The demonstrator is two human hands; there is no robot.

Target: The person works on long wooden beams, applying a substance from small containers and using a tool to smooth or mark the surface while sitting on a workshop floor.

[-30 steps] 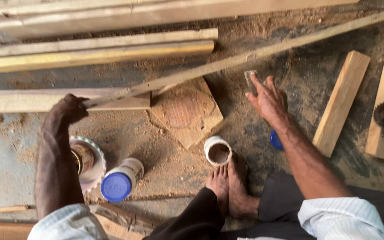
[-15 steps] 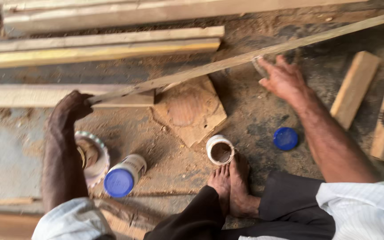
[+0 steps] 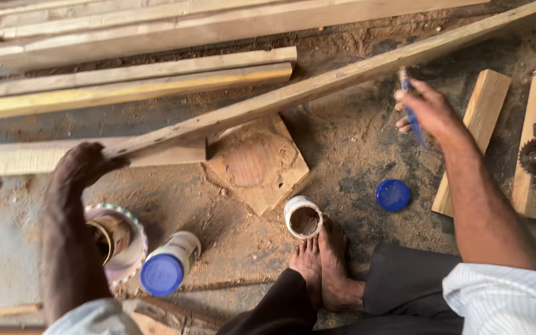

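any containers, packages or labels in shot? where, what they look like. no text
White bottle, blue cap: lying on its side by the left forearm, pale label.
Open white jar: upright beside the bare feet, brown inside.
Blue lid: loose on the sawdust, round.
Round tin: under the left arm, scalloped pale rim.
No signs or screens.

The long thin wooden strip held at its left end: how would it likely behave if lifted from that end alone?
The strip is long and slender, so it would probably sag and wobble. The left hand grips only its tip, so it likely feels lever-heavy. Its rough, dusty face should resist slipping.
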